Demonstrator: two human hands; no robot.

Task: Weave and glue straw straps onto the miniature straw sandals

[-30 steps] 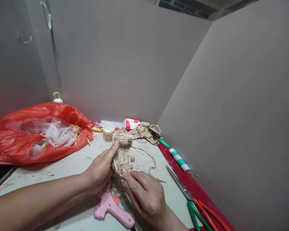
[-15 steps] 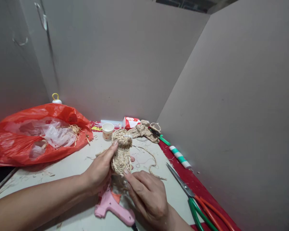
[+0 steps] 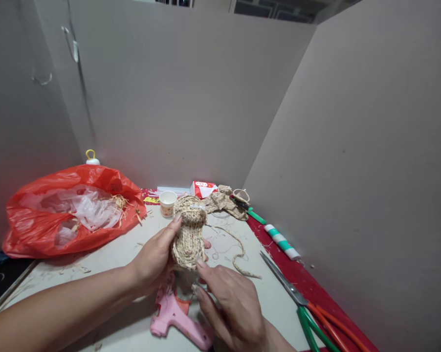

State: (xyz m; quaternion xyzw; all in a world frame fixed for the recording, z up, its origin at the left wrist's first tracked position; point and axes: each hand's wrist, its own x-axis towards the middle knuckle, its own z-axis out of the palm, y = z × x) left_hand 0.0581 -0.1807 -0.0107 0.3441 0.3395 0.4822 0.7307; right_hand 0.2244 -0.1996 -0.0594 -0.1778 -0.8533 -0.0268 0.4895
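A beige braided straw-cord piece point(image 3: 189, 237), narrow at the middle and rounded at both ends, is held up over the table. My left hand point(image 3: 158, 254) grips it from the left, thumb on its front and fingertips showing at its right side. The index fingertip of my right hand point(image 3: 235, 303) rests at the piece's lower right edge, the thumb apart below it. Something whitish and too small to name shows by that thumb. Under my hands lies a pink glue gun point(image 3: 180, 320), partly covered by my right hand.
A red plastic bag point(image 3: 33, 205) with clear plastic and straw scraps sits at left. Behind the piece are a paper cup point(image 3: 168, 203), a red box point(image 3: 202, 188) and more straw pieces point(image 3: 220, 203). A loose cord point(image 3: 238, 254) and large scissors point(image 3: 297, 296) lie right, near a grey partition point(image 3: 352, 146).
The view has shifted slightly, so everything appears lower and farther right. My right thumb has moved apart from the index finger, while my left hand keeps its grip on the piece.
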